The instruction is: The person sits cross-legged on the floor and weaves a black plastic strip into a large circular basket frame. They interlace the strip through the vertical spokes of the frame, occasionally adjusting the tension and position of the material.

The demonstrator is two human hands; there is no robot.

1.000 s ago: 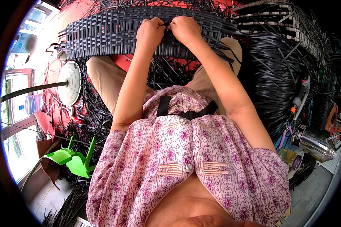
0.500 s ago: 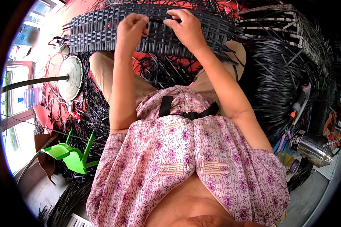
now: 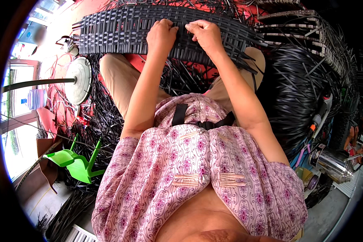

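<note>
Both hands, left hand (image 3: 162, 35) and right hand (image 3: 205, 34), are curling onto the black woven panel (image 3: 121, 30), seemingly pinching strands to steady its weave.

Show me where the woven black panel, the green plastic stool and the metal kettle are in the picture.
woven black panel (image 3: 117, 34): head view, on its bare left part.
green plastic stool (image 3: 74, 163): head view, on its seat.
metal kettle (image 3: 330, 163): head view, on its shiny body.

Left hand (image 3: 162, 34): fingers curled, knuckles up, arm stretched forward.
Right hand (image 3: 205, 34): fingers bent, close beside the left.
</note>
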